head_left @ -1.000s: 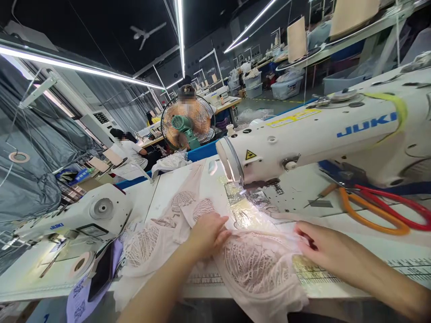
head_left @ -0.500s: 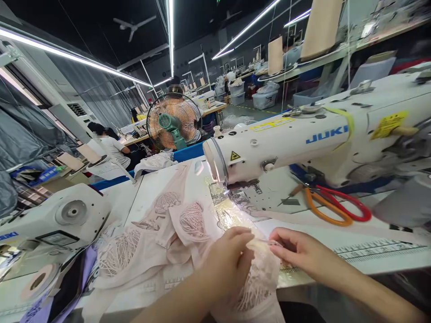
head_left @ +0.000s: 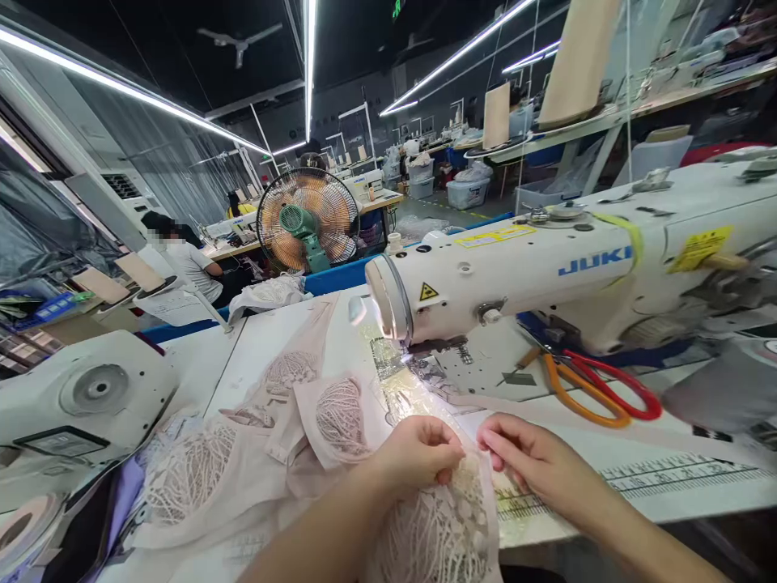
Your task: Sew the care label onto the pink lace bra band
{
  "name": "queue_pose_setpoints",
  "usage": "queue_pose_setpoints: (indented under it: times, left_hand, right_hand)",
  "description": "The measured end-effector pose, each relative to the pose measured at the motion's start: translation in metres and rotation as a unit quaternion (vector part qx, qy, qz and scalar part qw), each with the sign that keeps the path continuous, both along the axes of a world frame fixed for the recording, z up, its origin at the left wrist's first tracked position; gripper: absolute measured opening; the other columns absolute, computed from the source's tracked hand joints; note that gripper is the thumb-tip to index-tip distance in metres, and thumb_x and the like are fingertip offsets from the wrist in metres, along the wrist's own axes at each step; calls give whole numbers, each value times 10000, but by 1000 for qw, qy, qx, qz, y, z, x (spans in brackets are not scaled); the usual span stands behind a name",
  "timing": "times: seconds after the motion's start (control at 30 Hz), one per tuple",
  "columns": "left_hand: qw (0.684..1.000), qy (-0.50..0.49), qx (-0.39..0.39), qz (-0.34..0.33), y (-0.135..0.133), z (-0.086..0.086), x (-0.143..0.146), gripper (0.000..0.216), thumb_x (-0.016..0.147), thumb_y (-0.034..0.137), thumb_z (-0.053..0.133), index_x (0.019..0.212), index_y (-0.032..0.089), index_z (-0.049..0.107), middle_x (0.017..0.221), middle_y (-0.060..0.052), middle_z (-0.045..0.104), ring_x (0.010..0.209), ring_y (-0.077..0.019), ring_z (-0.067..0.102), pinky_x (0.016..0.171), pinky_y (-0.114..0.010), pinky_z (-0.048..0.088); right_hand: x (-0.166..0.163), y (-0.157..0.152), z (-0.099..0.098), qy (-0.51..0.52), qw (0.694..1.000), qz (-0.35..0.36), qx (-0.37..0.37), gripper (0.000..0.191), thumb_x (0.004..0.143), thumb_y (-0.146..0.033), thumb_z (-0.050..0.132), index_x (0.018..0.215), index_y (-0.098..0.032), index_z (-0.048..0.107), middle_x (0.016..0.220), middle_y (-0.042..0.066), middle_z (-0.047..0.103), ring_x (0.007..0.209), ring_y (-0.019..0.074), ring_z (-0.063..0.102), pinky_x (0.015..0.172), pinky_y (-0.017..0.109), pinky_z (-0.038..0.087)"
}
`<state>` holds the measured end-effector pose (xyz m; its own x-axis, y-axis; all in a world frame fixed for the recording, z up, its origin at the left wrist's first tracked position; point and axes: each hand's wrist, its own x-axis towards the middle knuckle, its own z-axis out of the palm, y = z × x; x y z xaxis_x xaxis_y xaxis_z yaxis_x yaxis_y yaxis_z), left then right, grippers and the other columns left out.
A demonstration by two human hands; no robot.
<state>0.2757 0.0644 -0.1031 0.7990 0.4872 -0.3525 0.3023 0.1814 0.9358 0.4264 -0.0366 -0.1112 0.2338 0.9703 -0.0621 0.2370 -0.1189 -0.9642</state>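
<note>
Pale pink lace garment (head_left: 440,530) reaches down from between the fingers (head_left: 447,458).

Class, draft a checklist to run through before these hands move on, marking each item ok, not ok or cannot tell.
1. Left hand grip pinching the lace bra: ok.
2. Right hand grip secure at the fabric edge: cannot tell, contact partly hidden.
3. Scissors apart from both hands: ok, lying beside the sewing machine.
4. Needle raised: cannot tell, too small.
5. Other lace pieces neatly separated: not ok, heaped overlapping.
</note>
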Motion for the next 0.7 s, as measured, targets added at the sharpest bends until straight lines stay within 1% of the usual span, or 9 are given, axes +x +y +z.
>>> queue_pose_setpoints:
  times: [0.07, 0.13, 0.23, 0.37, 0.43, 0.5, 0.6, 0.67, 0.7]
  left_hand:
    - [1000, -6, -18, 7, 0, 0, 1, 131, 639, 256, 603, 668, 164, 515, 388, 78, 436, 329, -43, 338, 345, -170, 233]
    - [999, -13, -32, 13, 0, 1, 1, 138, 631, 252, 616, 661, 166, 512, 375, 81, 424, 326, -46, 334, 343, -172, 226]
    - [998, -17, -50, 21, -1, 2, 2, 160, 628, 263, 635, 658, 164, 513, 365, 82, 425, 320, -44, 320, 342, -174, 213]
    - [998, -16, -44, 44, 0, 7, 2, 204, 612, 279, 664, 634, 160, 501, 354, 90, 409, 307, -34, 301, 344, -176, 190]
    - [997, -13, -35, 66, 3, 9, 2, 226, 599, 284, 674, 615, 161, 484, 379, 95, 398, 308, -28, 289, 344, -180, 175]
    - [996, -6, -30, 84, 8, 11, 1, 226, 594, 279, 666, 604, 165, 472, 405, 95, 397, 313, -23, 275, 343, -185, 160]
    - [995, -2, -24, 96, 15, 12, 0, 194, 591, 254, 640, 597, 167, 468, 417, 92, 391, 328, -25, 273, 348, -186, 157]
    - [994, -4, -24, 103, 18, 13, -1, 175, 591, 237, 627, 595, 168, 466, 422, 91, 388, 339, -27, 283, 353, -183, 171]
    - [994, -4, -25, 108, 19, 13, -2, 172, 592, 232, 623, 594, 169, 463, 423, 90, 389, 343, -28, 286, 355, -182, 176]
  right_hand:
    - [0, -3, 4, -95, 993, -30, 63, 234, 824, -415, 455, 759, -217, 562, 704, -3, 553, 626, 143, 515, 550, 237, 408]
    - [-2, -5, 8, -172, 980, -11, 97, 208, 846, -363, 445, 781, -226, 588, 758, 11, 567, 685, 155, 538, 559, 236, 413]
    - [-9, -3, 12, -240, 966, 51, 86, 231, 870, -307, 416, 755, -231, 602, 726, 5, 556, 626, 143, 529, 502, 230, 383]
    - [-4, 3, 15, -309, 945, 71, 78, 217, 870, -248, 420, 738, -219, 588, 720, 3, 569, 633, 135, 542, 510, 214, 401]
    - [11, 7, 17, -379, 921, 49, 73, 201, 872, -227, 419, 758, -213, 583, 743, 5, 591, 665, 131, 561, 538, 201, 426]
    - [33, 12, 20, -467, 882, 16, 51, 209, 880, -209, 402, 816, -203, 601, 787, 20, 622, 701, 139, 582, 589, 211, 453]
    - [71, 25, 22, -543, 840, -10, 18, 269, 852, -116, 370, 897, -154, 632, 906, 101, 648, 803, 217, 596, 683, 312, 465]
    - [92, 38, 20, -568, 822, 18, 23, 320, 783, -29, 386, 933, -149, 642, 1005, 124, 633, 941, 254, 561, 777, 353, 439]
    - [100, 44, 19, -576, 816, 38, 29, 325, 758, -13, 402, 906, -156, 653, 970, 118, 639, 945, 255, 557, 784, 352, 433]
